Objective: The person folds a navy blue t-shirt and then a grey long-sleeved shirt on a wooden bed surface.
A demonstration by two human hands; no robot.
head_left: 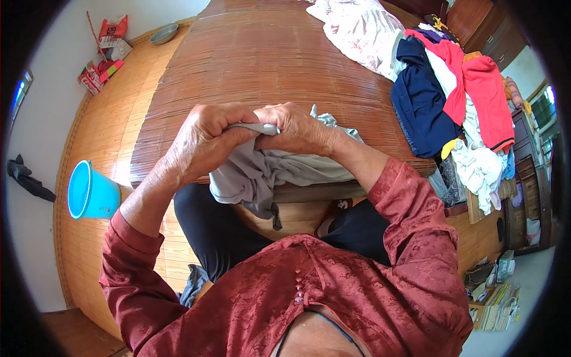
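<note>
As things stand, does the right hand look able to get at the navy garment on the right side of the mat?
Likely not just yet: the right hand is gripping the grey cloth. Once free, it probably could, since mostly flat brown mat lies between it and the navy garment.

Left hand (pixel 205 135) and right hand (pixel 297 128) grip grey cloth (pixel 242 174) by a brown slatted mat (pixel 262 65); blue bucket (pixel 94 193) at nine o'clock, piled clothes (pixel 423 98) at two o'clock.

Left grip (pixel 215 130) and right grip (pixel 292 127) curl closed side by side; left forearm (pixel 150 195) and right forearm (pixel 360 162) slant outward behind them.
</note>
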